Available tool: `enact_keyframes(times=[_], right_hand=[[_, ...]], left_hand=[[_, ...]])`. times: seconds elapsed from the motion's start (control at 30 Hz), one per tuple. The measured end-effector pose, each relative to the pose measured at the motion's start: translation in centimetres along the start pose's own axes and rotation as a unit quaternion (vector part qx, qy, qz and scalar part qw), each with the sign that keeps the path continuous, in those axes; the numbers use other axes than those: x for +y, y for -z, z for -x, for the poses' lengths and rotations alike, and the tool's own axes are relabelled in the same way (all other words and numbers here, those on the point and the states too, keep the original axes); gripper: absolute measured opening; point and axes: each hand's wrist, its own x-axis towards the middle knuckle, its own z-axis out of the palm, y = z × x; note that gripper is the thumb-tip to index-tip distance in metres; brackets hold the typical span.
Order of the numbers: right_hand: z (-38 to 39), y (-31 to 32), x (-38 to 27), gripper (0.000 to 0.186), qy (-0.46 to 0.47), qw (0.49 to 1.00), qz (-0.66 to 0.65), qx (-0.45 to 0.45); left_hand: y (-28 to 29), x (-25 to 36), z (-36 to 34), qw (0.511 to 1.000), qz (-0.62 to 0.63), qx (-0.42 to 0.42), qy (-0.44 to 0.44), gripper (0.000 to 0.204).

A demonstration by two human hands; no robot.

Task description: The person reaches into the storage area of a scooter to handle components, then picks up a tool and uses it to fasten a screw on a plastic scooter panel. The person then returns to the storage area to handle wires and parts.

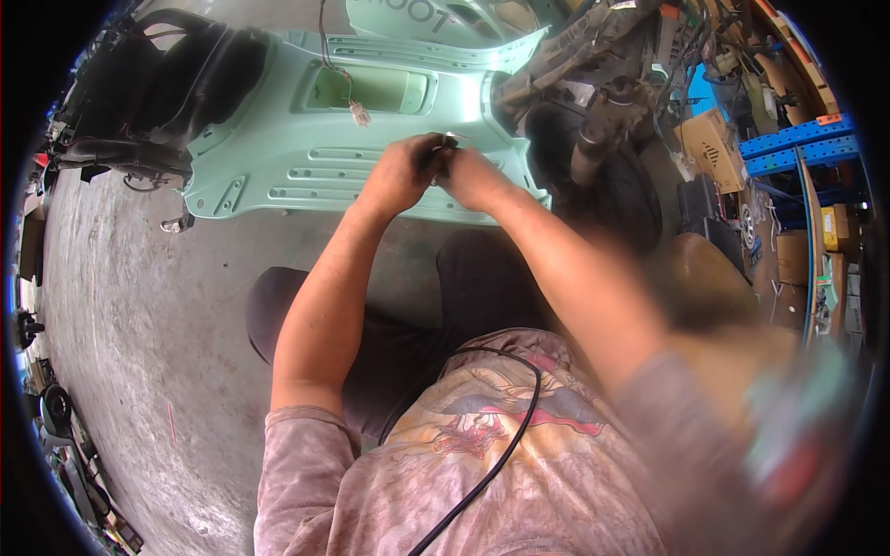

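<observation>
My left hand (pixel 404 172) and my right hand (pixel 475 178) meet over the near half of a mint-green scooter floor panel (pixel 243 139). Both have their fingers closed around something small. A dark bit and a shiny tip show between them, too little to tell its kind. Just beyond my left hand, a pale wire connector (pixel 359 114) dangles on a dark cable (pixel 324 35). It hangs in front of a rectangular recess (pixel 375 91) in the panel. Raised ribs and small holes run across the panel near my left wrist.
A black scooter seat part (pixel 199 79) lies at the left end of the panel. Bare frame tubes (pixel 579 51) and a dark wheel (pixel 619 190) stand at the right. Farther right are a cardboard box (pixel 712 148) and a blue shelf rack (pixel 793 148). Loose parts (pixel 60 417) line the left edge.
</observation>
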Motion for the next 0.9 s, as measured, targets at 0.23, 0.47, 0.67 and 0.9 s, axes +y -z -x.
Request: enact_keyframes(times=[0.23,0.47,0.67,0.9], right_hand=[[0.3,-0.6,-0.6,0.021,-0.029,0.999,-0.022,0.026],[1.3,8.3,-2.7,0.036,-0.044,0.996,-0.068,-0.022],[2.4,12.7,-5.5,0.032,0.011,0.996,0.073,-0.044],[2.3,13.4,-1.5,0.027,-0.001,0.991,0.071,-0.111]], left_hand=[[-0.1,-0.6,-0.2,0.996,-0.081,0.003,-0.047,0.016],[0.4,-0.8,0.3,0.987,-0.135,0.086,-0.015,0.016],[-1.6,-0.3,0.5,0.991,-0.095,0.071,-0.063,0.016],[-1.6,-1.3,0.7,0.995,-0.008,-0.059,0.084,0.021]])
